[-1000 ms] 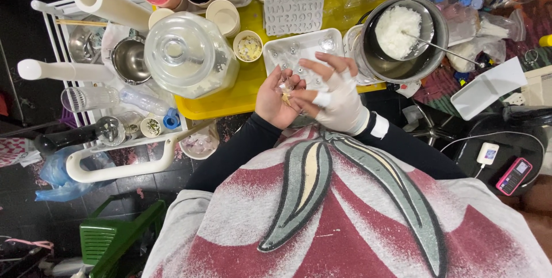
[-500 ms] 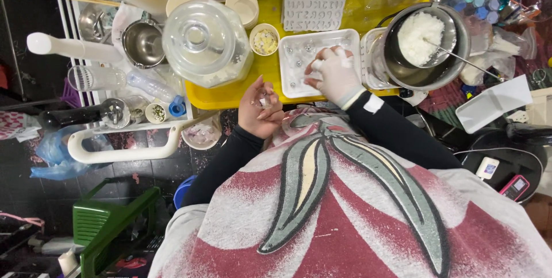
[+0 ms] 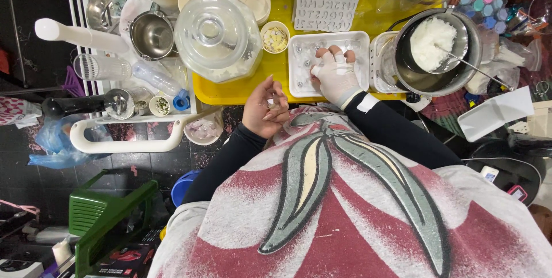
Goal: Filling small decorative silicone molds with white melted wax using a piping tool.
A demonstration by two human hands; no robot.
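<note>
The right hand [image 3: 336, 77], wrapped in white, reaches into the white mould tray [image 3: 302, 62] on the yellow tray [image 3: 230, 91], fingers bent down onto the cavities, apparently setting a small piece in. The left hand [image 3: 264, 108] hangs cupped just below the yellow tray's edge, fingers curled loosely round small pale bits, close for refills. A grey letter mould [image 3: 328, 8] lies just behind.
</note>
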